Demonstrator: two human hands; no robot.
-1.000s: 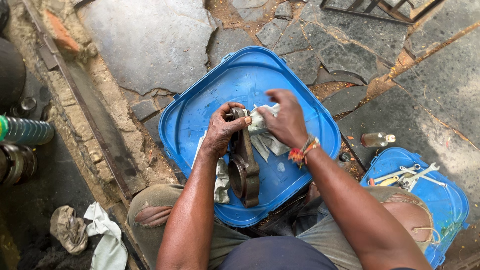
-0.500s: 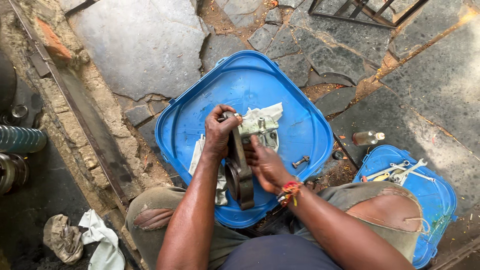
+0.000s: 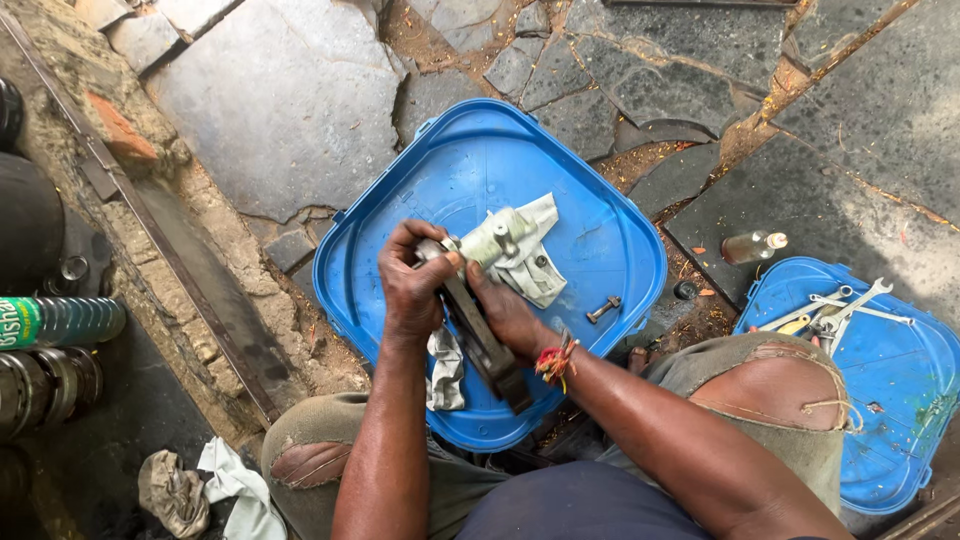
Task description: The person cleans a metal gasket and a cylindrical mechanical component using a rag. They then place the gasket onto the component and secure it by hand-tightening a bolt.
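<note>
Cracked stone paving (image 3: 290, 100) under us, with a big blue plastic lid (image 3: 620, 250) flat on it as a work tray. We sit over the lid, both hands clenched on one dark metal part (image 3: 480, 335) held above the lid's near half. Left hand (image 3: 415, 290) wraps its top end; right hand (image 3: 505, 315) grasps the shaft just below, thumb up by a pale grey fitting (image 3: 495, 235) at the top. White rag (image 3: 535, 260) lies just beyond the grip, another rag strip (image 3: 445, 365) hangs beneath the left wrist. Loose bolt (image 3: 603, 309) sits right of the grip on the lid, so we judge some fastening is off and the part is mid-work. Second blue lid (image 3: 900, 400) with wrenches (image 3: 835, 310) lies well right; small bottle (image 3: 752, 246) between the lids.
</note>
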